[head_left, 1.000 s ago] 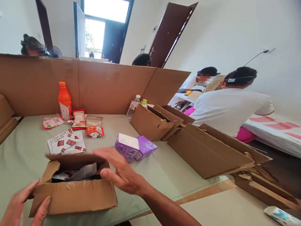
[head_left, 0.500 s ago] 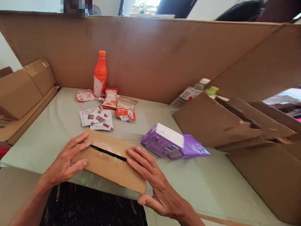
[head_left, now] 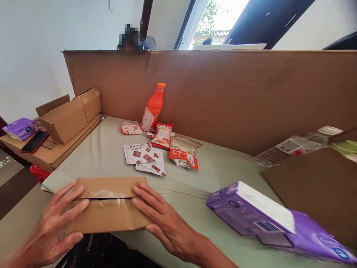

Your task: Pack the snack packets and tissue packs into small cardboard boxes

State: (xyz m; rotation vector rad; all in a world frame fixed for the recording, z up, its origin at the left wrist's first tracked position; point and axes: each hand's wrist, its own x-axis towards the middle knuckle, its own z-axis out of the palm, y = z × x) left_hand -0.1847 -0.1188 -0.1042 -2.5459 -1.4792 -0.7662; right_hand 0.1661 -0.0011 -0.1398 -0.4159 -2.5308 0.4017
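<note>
A small cardboard box (head_left: 111, 216) lies at the table's near edge, its two top flaps almost meeting over a thin dark slit. My left hand (head_left: 57, 225) grips its left end, fingers on the flaps and thumb low on the near side. At the right end, my right hand (head_left: 161, 217) presses its fingertips on the flaps, with the thumb by the near corner. Beyond the box are two white "Super Meal" sachets (head_left: 143, 156), overlapping. What the box contains is hidden.
Purple tissue packs (head_left: 251, 219) lie to the right, before a cardboard box (head_left: 312, 186) and a clear plastic bottle (head_left: 295, 145). Snack packets (head_left: 164, 136) surround an orange bottle (head_left: 153, 106). Stacked boxes (head_left: 69, 119) with a phone (head_left: 35, 141) stand left. A cardboard panel (head_left: 237, 93) walls the back; someone's head shows behind.
My view has swung left and the box now sits square to me. The slit between its flaps has narrowed. My right hand's thumb has come in to the box's near corner.
</note>
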